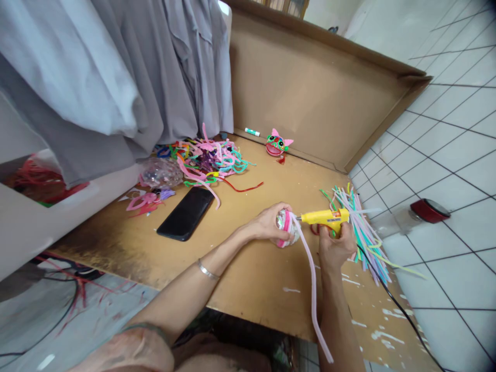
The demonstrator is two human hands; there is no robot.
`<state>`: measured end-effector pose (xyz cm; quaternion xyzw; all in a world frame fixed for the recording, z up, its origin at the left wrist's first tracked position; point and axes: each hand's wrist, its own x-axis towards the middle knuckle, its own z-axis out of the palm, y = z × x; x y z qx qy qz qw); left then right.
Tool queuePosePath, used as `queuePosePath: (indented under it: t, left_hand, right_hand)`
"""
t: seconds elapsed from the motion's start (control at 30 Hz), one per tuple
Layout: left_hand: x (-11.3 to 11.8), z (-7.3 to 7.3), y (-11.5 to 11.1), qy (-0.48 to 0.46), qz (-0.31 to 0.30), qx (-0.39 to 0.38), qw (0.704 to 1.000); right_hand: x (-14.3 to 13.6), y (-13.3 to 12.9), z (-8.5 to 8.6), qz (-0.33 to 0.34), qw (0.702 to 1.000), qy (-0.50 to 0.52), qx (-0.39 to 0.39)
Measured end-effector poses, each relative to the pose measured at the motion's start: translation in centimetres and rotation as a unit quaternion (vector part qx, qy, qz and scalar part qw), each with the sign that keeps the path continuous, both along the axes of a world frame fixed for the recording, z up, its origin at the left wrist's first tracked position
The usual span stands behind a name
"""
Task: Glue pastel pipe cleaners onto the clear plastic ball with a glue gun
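My left hand is closed around a small rounded piece of clear shiny material with bright pink and pale bands. From its upper side a long lilac pipe cleaner hangs down toward the table's front edge. My right hand grips a yellow hot glue gun, with a glue stick out of its back and a black cord trailing right. The nozzle tip is at the pipe cleaner's upper end, against or very near the piece. Something red with loops, partly hidden, lies behind the gun.
Pastel pipe cleaners lie in a bundle at right, beside a red-lidded jar. A black phone and a tangled heap of pipe cleaners are at left. A decorated animal face and a glue stick tube stand by the cardboard panel.
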<state>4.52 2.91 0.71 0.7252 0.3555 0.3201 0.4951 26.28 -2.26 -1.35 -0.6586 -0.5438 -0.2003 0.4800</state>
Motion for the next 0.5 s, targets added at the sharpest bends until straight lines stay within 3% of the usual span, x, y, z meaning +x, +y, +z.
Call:
queuePosePath:
  t: [0.5]
  left_hand:
    - [-0.12,0.15,-0.12,-0.002,-0.002,0.01,1.0]
  right_hand:
    - [-0.2,0.07,-0.01,-0.019,0.999,0.016,-0.022]
